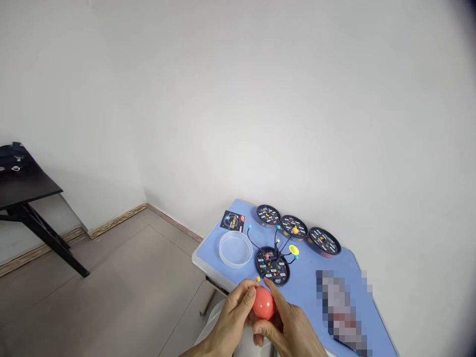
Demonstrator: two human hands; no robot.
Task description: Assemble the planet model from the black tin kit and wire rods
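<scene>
A shiny red ball (264, 303) is held between both hands near the table's front edge. My left hand (238, 310) grips it from the left, its thumb near the top. On the right, my right hand (284, 320) curls its fingers around the ball's other side. Just beyond them stands a dark model (275, 255) with curved arms tipped by small blue, yellow and red pieces, on a round black printed disc (280, 274). A yellow dish-shaped piece (293, 250) is on one of its arms.
Three round black printed tins (268, 214) line the back of the blue table (305, 292). A clear round lid (235, 249) and a black printed card (232, 221) lie at left. A pixelated item (342, 312) is at right. A black table (28, 186) stands far left.
</scene>
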